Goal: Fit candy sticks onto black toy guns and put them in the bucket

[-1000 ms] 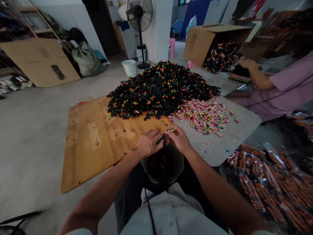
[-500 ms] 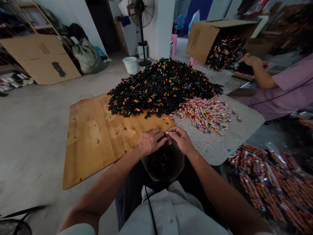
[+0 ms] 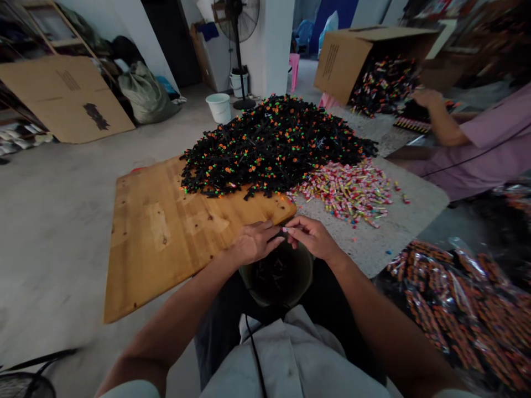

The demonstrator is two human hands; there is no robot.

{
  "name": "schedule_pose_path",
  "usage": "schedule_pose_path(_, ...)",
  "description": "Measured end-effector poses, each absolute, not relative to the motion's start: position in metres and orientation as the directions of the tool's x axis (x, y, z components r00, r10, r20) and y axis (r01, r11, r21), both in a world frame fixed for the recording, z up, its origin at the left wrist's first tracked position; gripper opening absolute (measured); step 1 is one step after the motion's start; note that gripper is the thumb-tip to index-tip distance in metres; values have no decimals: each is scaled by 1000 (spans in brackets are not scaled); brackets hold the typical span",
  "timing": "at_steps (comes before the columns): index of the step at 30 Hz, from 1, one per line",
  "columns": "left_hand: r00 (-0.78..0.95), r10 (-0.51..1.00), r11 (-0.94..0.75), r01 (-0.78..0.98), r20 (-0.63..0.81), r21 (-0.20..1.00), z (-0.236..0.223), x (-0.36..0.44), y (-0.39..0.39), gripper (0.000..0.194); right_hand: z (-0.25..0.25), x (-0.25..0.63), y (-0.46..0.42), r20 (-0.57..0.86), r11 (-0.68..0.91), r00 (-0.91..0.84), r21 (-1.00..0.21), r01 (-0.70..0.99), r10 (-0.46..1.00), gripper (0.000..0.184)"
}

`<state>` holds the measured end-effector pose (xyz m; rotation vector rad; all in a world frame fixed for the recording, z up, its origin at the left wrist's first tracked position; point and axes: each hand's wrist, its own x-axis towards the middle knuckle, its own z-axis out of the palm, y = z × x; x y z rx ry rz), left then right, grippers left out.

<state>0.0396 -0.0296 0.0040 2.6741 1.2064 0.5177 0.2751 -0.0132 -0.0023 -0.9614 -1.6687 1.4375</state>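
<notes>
My left hand (image 3: 255, 242) and my right hand (image 3: 312, 239) meet at the near table edge, fingertips almost touching. Between my right thumb and fingers is pinched a small pink-and-white tube (image 3: 285, 229). The left fingers are closed, but what they hold is too dark to make out. Below both hands, a dark bucket (image 3: 306, 279) stands between my legs with a few small pieces inside. Ahead lies a large heap of black plastic pieces (image 3: 274, 149) with orange and green tips. Beside it on the right is a pile of similar pink, white and yellow tubes (image 3: 348, 190).
A wooden board (image 3: 141, 260) forms the left tabletop; a grey speckled tabletop (image 3: 418, 190) continues right. A co-worker's hand (image 3: 429, 99) works near an open cardboard box (image 3: 342, 66). Bagged pieces (image 3: 460, 309) lie at lower right. A white bucket (image 3: 219, 109) stands on the floor beyond.
Both hands stay at nearly the same place, with the right fingers slightly shifted around the small tube. The whole view has tilted a little.
</notes>
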Motion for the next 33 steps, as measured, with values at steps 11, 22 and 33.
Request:
schedule_pose_path(11, 725, 663, -748, 632, 187, 202, -2, 32, -17, 38, -9, 269, -26, 106, 197, -377, -957, 212, 920, 21)
schedule_pose_path(22, 745, 646, -753, 587, 165, 298, -11, 30, -18, 39, -18, 271, -27, 74, 158, -417, -972, 171, 906, 22)
schedule_pose_path(33, 671, 725, -673, 644, 154, 363, -16, 31, -23, 40, -31, 273, -30, -32, -7, -502, -999, 52, 864, 30)
